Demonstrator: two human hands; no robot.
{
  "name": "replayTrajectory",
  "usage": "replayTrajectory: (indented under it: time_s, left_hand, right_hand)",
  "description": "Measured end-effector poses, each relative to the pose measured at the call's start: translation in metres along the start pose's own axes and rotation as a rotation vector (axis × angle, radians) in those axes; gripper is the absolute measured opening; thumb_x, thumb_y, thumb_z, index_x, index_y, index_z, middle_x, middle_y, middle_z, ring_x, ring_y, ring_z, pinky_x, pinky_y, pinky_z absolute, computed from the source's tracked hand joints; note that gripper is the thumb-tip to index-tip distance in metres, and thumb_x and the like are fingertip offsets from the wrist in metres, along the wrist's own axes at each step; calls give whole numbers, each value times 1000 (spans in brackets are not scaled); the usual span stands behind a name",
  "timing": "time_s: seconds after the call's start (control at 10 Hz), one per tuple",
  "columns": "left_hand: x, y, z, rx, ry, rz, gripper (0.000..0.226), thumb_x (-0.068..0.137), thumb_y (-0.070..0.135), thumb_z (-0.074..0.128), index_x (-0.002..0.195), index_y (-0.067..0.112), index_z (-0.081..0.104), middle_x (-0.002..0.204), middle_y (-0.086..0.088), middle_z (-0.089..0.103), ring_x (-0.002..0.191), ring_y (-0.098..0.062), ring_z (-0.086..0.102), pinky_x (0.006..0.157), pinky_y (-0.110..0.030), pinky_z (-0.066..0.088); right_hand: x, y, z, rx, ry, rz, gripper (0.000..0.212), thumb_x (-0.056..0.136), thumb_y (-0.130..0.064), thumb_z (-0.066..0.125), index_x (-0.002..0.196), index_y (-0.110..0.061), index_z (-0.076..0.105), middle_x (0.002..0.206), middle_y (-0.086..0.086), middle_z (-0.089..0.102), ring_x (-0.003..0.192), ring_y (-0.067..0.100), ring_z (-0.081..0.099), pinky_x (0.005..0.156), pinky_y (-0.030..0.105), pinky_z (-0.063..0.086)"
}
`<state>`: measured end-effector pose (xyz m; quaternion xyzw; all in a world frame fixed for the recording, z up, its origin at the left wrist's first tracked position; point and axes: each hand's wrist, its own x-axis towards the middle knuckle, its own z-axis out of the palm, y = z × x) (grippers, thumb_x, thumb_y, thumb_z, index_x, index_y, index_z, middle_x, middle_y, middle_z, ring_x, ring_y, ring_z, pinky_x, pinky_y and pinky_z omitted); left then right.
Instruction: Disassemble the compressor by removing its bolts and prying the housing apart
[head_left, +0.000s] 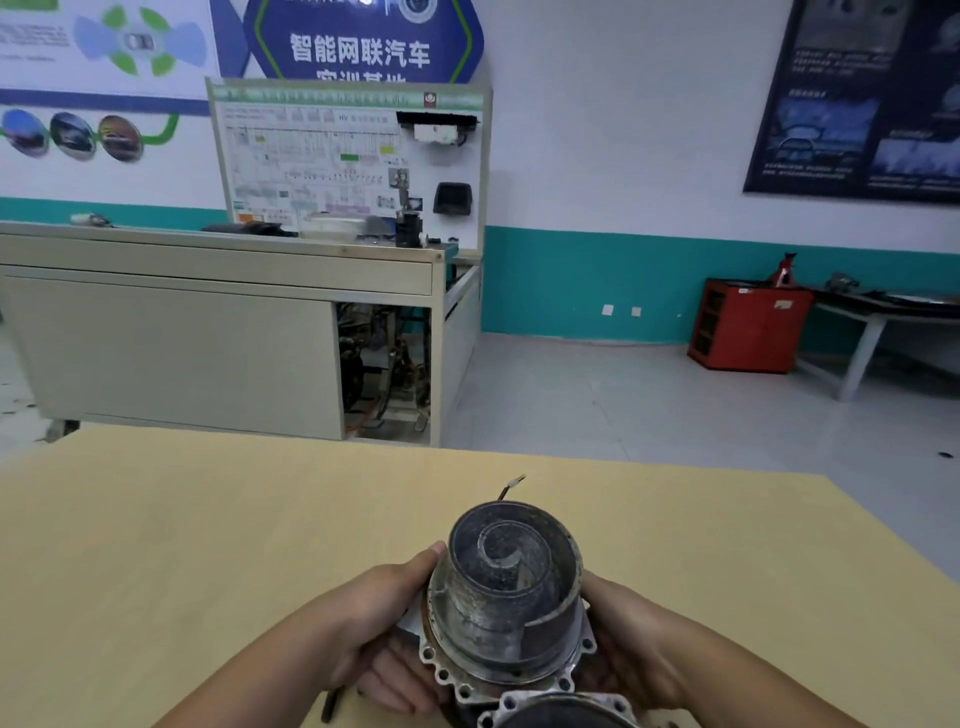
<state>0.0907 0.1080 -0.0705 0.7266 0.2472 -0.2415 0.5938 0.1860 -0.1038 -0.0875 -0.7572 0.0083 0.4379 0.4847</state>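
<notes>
Bright, even indoor light — soft shadows, wide-angle bending at edges, background posters (857, 93) blurred.

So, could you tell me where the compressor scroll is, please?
Lower centre of the head view: the compressor scroll is gripped between the left hand and right hand, over the table.

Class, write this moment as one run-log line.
left hand: holds compressor | right hand: holds compressor | scroll exposed | flange holes empty | above table

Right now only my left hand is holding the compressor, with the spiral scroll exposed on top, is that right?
No, both hands hold it. The head view shows the left hand and right hand gripping the compressor, spiral scroll exposed on top.
</notes>
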Motion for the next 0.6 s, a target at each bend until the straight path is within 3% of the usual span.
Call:
replayTrajectory:
  time_s: [0.1,0.3,0.4,0.5,0.6]
  left_hand:
    - [-6,-2,7,-38,128,51,82,85,76,30,61,9,71,63,-11,70,51,-24,68,47,-25,53]
    - [-18,-16,15,-205,341,223,63,90,57,49,58,6,68,59,-13,68,47,-25,64,48,-27,52]
    - [-27,-29,21,-290,386,256,55,93,51,50,76,3,69,67,-14,71,52,-25,67,50,-25,51]
    - [-36,-38,25,-301,444,304,48,97,42,46,90,-1,66,73,-15,73,50,-25,66,48,-21,46]
    - [-52,-53,33,-272,508,376,32,99,31,47,93,2,60,65,-14,72,45,-24,62,50,-23,39]
  right_hand:
    - [-12,3,5,26,68,-36,61,85,-59,41,68,-6,64,77,15,58,68,28,50,62,31,36]
    - [-53,24,-5,0,117,-201,44,88,-25,56,52,-3,69,53,10,60,42,18,52,42,20,36]
    - [-70,39,-13,-61,206,-296,43,83,-6,63,40,-10,64,44,1,57,42,10,54,46,17,39]
    - [-92,58,-11,-63,300,-488,27,89,-14,59,67,-23,71,76,-6,68,82,-4,60,77,4,38]
    - [-117,82,-5,-225,300,-462,20,83,-20,64,78,-35,75,82,-12,71,77,-9,60,86,4,38]
